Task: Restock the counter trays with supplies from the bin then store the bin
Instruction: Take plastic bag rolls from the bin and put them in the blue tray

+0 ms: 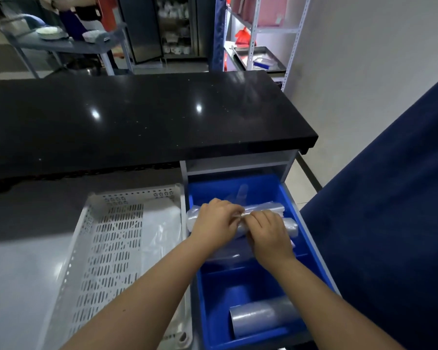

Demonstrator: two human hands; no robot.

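Note:
A blue tray with a divider sits in an open drawer under the black counter. Several rolls of clear plastic bags lie across its far compartment. My left hand and my right hand are both over these rolls, fingers pinched together on one roll's plastic. In the near compartment lies another clear roll. To the left stands a white perforated bin on the lower grey worktop; a folded clear plastic pack lies along its right side.
A dark blue curtain hangs close on the right of the drawer. Behind the counter stand a metal shelf rack, a glass-door cabinet and a grey cart with plates, with a person beside it.

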